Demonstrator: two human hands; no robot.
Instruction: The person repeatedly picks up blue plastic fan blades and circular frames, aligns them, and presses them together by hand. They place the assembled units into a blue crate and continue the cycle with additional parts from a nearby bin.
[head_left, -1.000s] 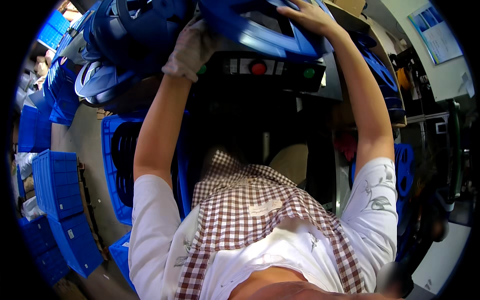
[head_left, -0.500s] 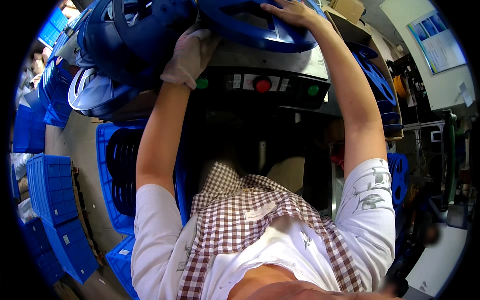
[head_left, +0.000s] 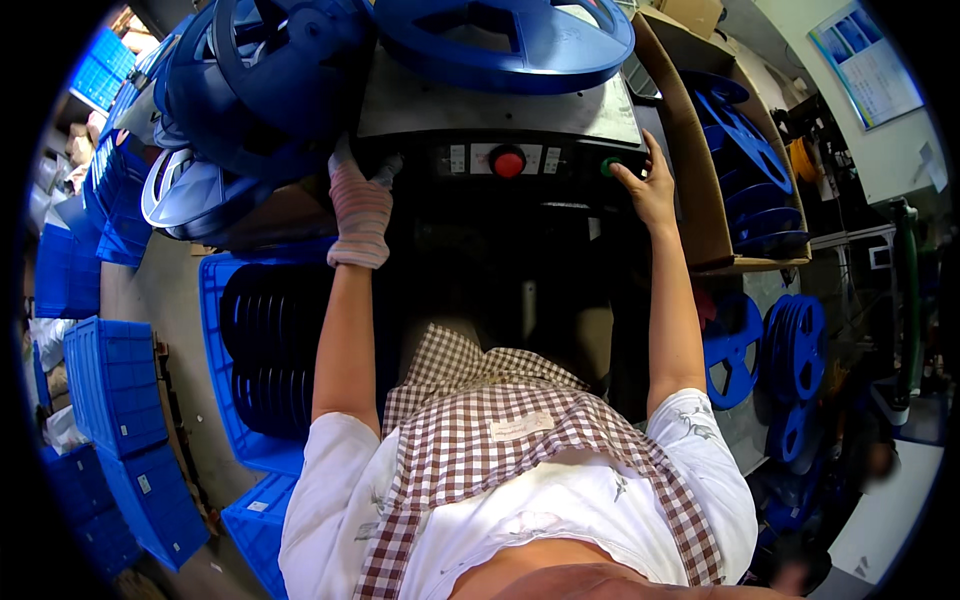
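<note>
A large blue plastic reel (head_left: 510, 40) lies flat on the grey top of a machine (head_left: 500, 110). Below it runs a control panel with a red round button (head_left: 508, 161) and a green button (head_left: 608, 165). My right hand (head_left: 645, 185), bare, rests at the panel's right end with the thumb on the green button. My left hand (head_left: 360, 205), in a striped knit glove, presses against the panel's left end, beside a stack of blue reels (head_left: 260, 90). Neither hand holds anything loose.
A blue crate (head_left: 225, 420) with upright black reels stands at my left. More blue crates (head_left: 110, 390) are stacked on the floor further left. A cardboard box (head_left: 700, 190) with blue reels stands to the right, and further blue reels (head_left: 790, 350) lean below it.
Both hands have come down from the blue reel on the machine top to the control panel's two ends. The reel now lies flat on the machine.
</note>
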